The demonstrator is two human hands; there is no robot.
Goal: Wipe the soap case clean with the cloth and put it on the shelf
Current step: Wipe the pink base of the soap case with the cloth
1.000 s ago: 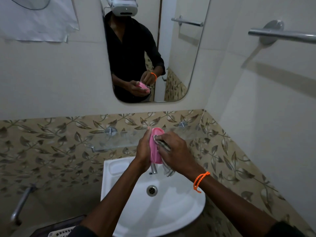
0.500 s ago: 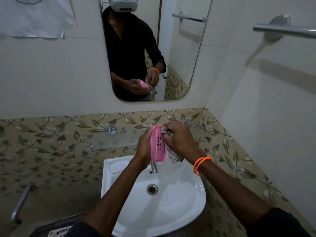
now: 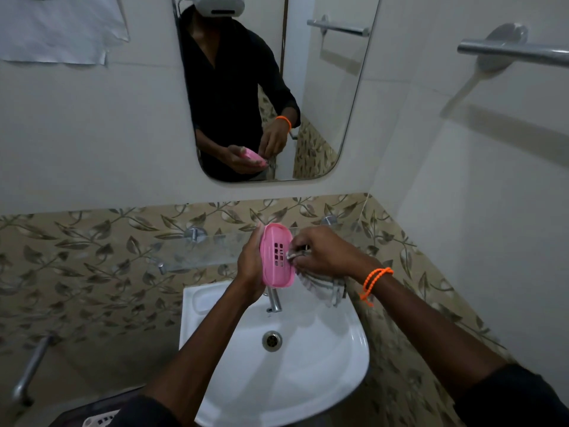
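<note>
My left hand [image 3: 251, 266] holds a pink oval soap case [image 3: 275, 255] upright above the basin, its slotted inner face turned toward me. My right hand [image 3: 326, 252], with an orange bead band at the wrist, grips a striped grey cloth [image 3: 320, 283] and presses a corner of it against the case's right rim. The rest of the cloth hangs below that hand. Just behind both hands a glass shelf [image 3: 197, 254] sticks out from the leaf-patterned tiles on metal pegs.
A white wash basin [image 3: 308, 374] with a chrome tap [image 3: 274, 300] lies under my hands. A mirror [image 3: 323, 103] hangs on the wall above. A towel bar [image 3: 511, 52] juts out at upper right. A basket [image 3: 98, 419] sits at lower left.
The soap case has turned from edge-on so its slotted inner face shows. My right hand with the cloth has shifted from the case's top toward its right rim.
</note>
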